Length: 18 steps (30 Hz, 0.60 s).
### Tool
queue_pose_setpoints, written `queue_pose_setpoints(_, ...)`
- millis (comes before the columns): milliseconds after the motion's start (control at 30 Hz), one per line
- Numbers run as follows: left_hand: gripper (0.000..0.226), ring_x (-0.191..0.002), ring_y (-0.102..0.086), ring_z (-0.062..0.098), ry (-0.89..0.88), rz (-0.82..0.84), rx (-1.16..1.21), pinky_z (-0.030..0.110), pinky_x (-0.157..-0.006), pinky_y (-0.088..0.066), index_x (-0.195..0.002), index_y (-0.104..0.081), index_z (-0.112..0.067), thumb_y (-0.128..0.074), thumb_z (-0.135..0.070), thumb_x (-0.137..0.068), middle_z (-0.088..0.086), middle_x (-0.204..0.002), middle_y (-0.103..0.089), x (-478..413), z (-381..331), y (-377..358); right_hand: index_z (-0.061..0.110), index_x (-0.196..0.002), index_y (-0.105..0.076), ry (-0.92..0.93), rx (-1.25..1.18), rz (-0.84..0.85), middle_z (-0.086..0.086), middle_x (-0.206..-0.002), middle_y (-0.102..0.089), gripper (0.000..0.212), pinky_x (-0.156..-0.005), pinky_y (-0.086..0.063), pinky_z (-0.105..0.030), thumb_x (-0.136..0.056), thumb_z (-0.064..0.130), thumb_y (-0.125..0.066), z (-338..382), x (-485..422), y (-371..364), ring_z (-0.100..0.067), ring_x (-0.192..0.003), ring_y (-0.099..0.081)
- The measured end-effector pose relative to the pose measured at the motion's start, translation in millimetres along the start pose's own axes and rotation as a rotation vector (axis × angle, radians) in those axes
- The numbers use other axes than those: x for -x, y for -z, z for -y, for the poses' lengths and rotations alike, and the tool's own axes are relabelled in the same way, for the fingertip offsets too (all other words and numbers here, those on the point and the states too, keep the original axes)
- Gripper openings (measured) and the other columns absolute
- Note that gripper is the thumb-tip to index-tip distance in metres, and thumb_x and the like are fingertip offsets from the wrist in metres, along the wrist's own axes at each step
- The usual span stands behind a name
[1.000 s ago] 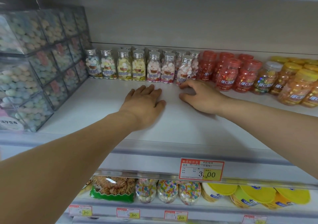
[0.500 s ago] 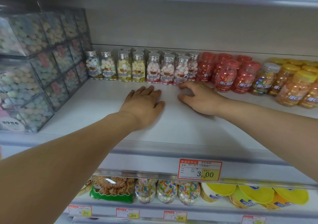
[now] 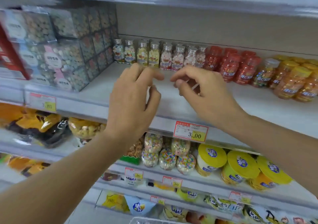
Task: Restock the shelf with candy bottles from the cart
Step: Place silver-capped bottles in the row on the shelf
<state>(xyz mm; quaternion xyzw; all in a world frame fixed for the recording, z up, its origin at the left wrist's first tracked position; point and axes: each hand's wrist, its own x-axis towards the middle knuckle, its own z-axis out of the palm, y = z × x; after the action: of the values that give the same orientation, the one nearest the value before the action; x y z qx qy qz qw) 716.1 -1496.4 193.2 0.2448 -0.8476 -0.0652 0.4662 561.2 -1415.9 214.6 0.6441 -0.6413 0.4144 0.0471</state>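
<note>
Fingers (image 3: 152,75) loose over smooth white shelf (image 3: 175,107)

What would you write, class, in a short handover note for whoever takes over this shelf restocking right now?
Left hand: empty, fingers loosely curled, raised over the front of the white shelf.
Right hand: likewise empty.
Small clear silver-capped candy bottles stand in a row at the back, beside red plastic bottles.
Done: back row stocked.
Left: fill the bare space in front with bottles from the cart, which is not in clear view.

Bright even light; motion blur, worst left.
</note>
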Motion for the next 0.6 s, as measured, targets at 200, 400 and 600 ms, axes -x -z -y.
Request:
queue_pose_setpoints(200, 0.02, -0.08, -0.042, 0.016, 0.19, -0.031, -0.007, 0.029, -0.069, -0.031, -0.099, -0.056, -0.01, -0.042, -0.013, -0.086, -0.005, -0.088, -0.043, 126.7, -6.4, 18.4, 0.015, -0.092, -0.069, -0.029, -0.274, 0.144, 0.009, -0.073, -0.066, 0.017, -0.056, -0.039, -0.018, -0.095, 0.017, -0.052, 39.6, 92.3, -42.4, -0.007, -0.06, -0.055)
queue_pose_setpoints(400, 0.024, -0.099, -0.054, 0.028, 0.633, 0.5, -0.151, 0.036, -0.075, -0.045, -0.108, -0.062, -0.02, -0.057, -0.012, -0.086, 0.001, -0.106, -0.057, 304.6, 28.5, 5.3, 0.017, -0.094, -0.068, -0.289, -0.269, 0.452, 0.0, -0.072, -0.067, 0.017, -0.06, -0.049, -0.038, -0.097, 0.022, -0.052, 2.7, 209.9, -133.0, -0.014, -0.064, -0.061)
queue_pose_setpoints(600, 0.059, -0.142, -0.025, 0.02, 0.847, 0.995, -0.171, 0.03, -0.113, -0.024, -0.151, -0.023, -0.028, -0.045, -0.032, -0.097, -0.003, -0.158, -0.022, 413.3, 32.0, -19.7, 0.015, -0.126, -0.05, -0.76, -0.029, 0.874, 0.004, -0.098, -0.062, 0.03, -0.058, -0.037, -0.025, -0.099, 0.029, -0.048, -48.6, 317.4, -217.4, -0.007, -0.065, -0.05)
